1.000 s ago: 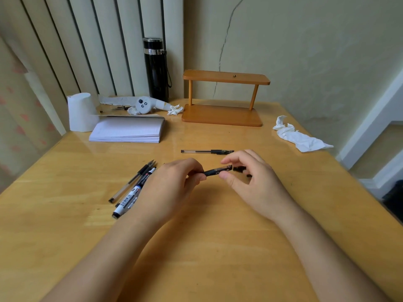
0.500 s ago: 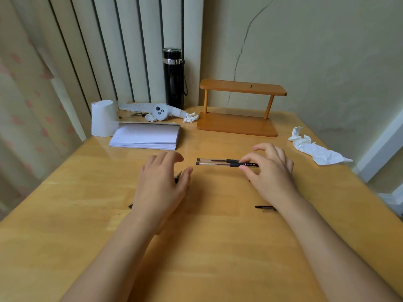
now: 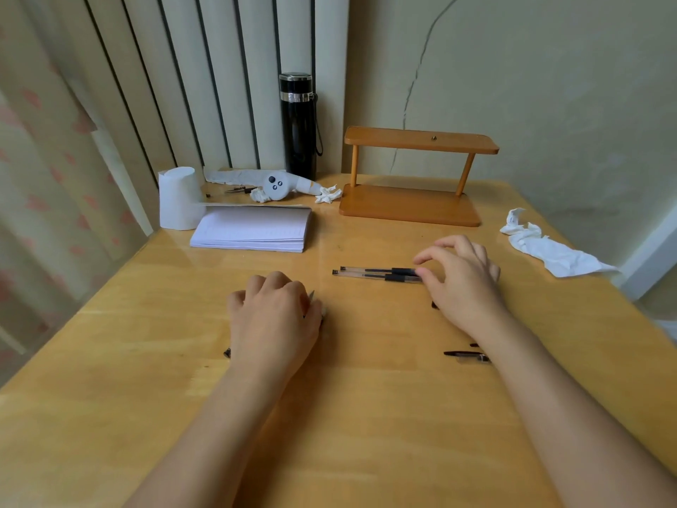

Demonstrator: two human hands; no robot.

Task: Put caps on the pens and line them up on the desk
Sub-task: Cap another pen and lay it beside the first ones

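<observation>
Two capped clear pens [image 3: 377,273] lie side by side, parallel, in the middle of the wooden desk [image 3: 366,416]. My right hand [image 3: 463,287] hovers at their right ends, fingers apart, with the thumb just touching the nearer pen. My left hand [image 3: 274,319] lies on the loose pens to the left with its fingers curled down over them. A pen tip [image 3: 312,295] pokes out beside the index finger, and a pen end [image 3: 227,353] shows by the wrist. A loose black cap [image 3: 467,356] lies beside my right forearm. Another small black piece [image 3: 435,305] is half hidden under my right hand.
A stack of paper [image 3: 252,229], a white paper roll [image 3: 178,199] and a black flask [image 3: 298,126] stand at the back left. A wooden shelf [image 3: 414,177] is at the back. A crumpled tissue [image 3: 546,243] lies at the right.
My right hand set the newly capped pen beside the first one and has opened its fingers. My left hand dropped onto the loose pens and curled its fingers. The camera moved closer.
</observation>
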